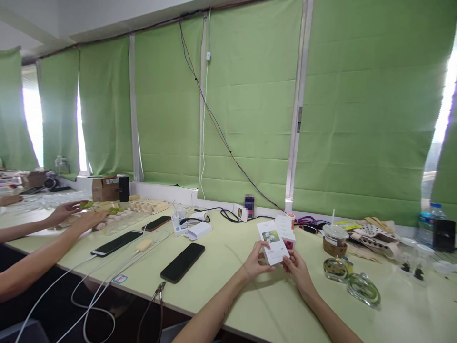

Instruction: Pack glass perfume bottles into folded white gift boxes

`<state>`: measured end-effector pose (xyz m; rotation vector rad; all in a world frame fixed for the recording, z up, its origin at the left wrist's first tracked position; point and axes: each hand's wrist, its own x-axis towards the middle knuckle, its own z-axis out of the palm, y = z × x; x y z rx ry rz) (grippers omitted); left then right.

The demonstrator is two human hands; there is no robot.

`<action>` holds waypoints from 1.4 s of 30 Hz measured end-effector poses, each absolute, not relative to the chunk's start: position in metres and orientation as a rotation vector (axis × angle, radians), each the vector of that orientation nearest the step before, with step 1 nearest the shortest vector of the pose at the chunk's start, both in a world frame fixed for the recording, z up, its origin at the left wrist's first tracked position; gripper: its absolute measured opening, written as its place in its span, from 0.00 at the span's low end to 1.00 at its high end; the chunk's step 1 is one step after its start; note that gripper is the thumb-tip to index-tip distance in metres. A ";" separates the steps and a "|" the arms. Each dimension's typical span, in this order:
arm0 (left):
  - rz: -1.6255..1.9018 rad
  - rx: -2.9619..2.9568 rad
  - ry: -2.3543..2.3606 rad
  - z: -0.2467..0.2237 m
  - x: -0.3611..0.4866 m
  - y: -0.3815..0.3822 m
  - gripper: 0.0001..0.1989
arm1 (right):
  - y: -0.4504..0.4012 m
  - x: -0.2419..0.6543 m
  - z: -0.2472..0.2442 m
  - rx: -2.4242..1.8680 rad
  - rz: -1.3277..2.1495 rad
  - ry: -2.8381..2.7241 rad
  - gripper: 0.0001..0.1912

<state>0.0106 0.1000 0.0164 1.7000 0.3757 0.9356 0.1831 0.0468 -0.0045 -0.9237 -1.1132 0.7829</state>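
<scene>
From my remote view, I'm gripping a flower-printed white packet (274,251) near its lower corners with both left hand (257,262) and right hand (297,269), holding it tilted over the tabletop (228,247) before small white boxes (284,223).

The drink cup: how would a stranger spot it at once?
Find the pale table below the green blinds. Right of the person's right hand, the drink cup stands beyond two glass pieces. Its white straw and brown band set it apart from them.
</scene>
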 end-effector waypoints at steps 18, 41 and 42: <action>1.044 1.938 0.410 0.015 0.010 0.098 0.22 | 0.051 0.183 -0.012 -0.927 0.759 -1.191 0.27; 1.173 2.054 0.568 0.014 0.006 0.094 0.28 | 0.049 0.183 -0.020 -1.065 0.609 -1.367 0.31; 1.142 2.119 0.512 0.017 0.005 0.091 0.26 | 0.048 0.182 -0.020 -1.061 0.628 -1.379 0.31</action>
